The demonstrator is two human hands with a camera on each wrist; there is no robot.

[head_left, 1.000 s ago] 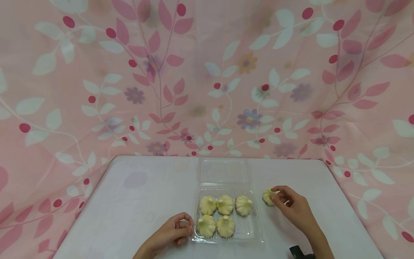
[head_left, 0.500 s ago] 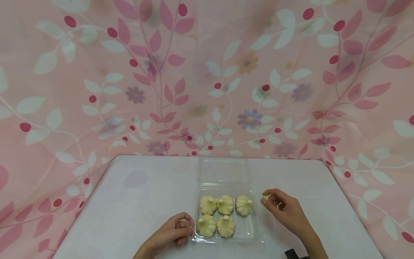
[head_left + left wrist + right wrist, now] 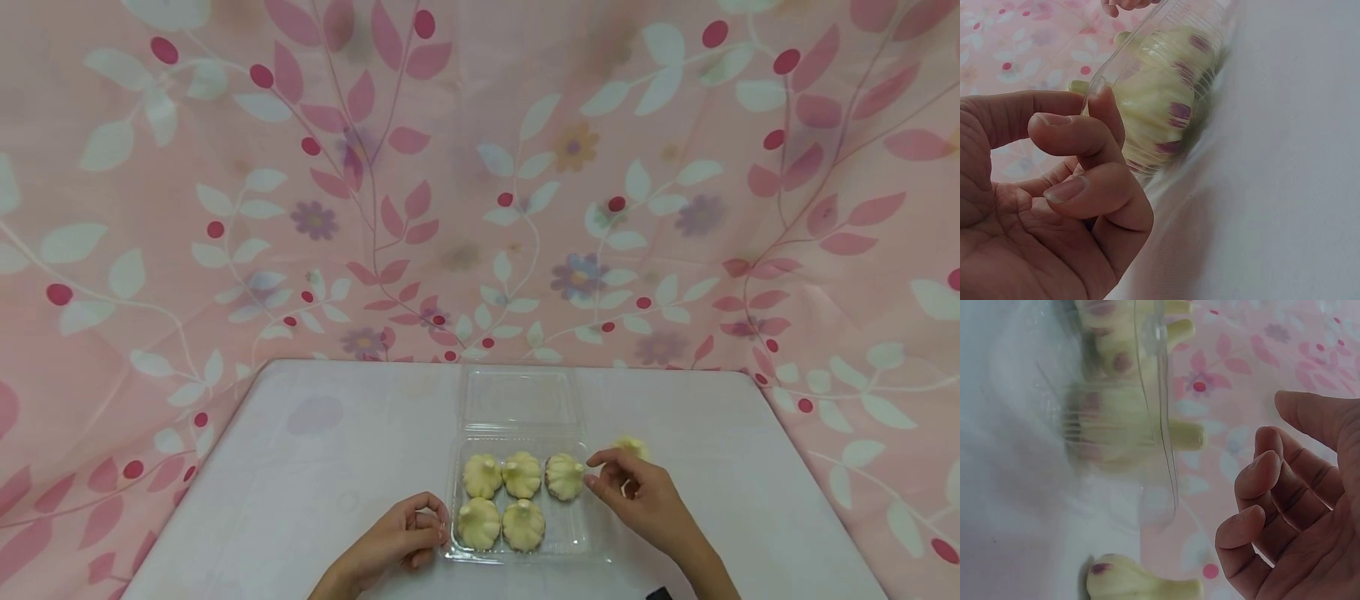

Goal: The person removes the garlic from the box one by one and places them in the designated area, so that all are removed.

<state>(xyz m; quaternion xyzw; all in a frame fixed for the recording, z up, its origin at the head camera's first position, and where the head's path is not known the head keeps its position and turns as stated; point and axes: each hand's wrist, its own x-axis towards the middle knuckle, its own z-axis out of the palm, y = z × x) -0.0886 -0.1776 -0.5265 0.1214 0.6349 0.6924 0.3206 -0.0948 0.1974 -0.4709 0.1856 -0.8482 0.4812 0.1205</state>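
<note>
Between the two hands sits a clear plastic container [image 3: 566,537] with five pale garlic bulbs [image 3: 523,525], three in the row farther from the hands and two in the nearer row, towards the left. Purple patches show low on the bulbs in the wrist views. The left hand [image 3: 397,533] pinches the container's rim, its other fingers curled. The right hand [image 3: 647,500] holds nothing; its fingers are loosely bent, with the thumb apart from them, just beside the far row's rightmost bulb. Beyond the right hand, partly hidden by it, a lone garlic bulb [image 3: 632,446] lies outside the container on the white bench [image 3: 345,450]. Away from both hands, the container's lid [image 3: 521,396] lies folded back. Past the bench hangs a pink leaf-patterned cloth [image 3: 450,167].
</note>
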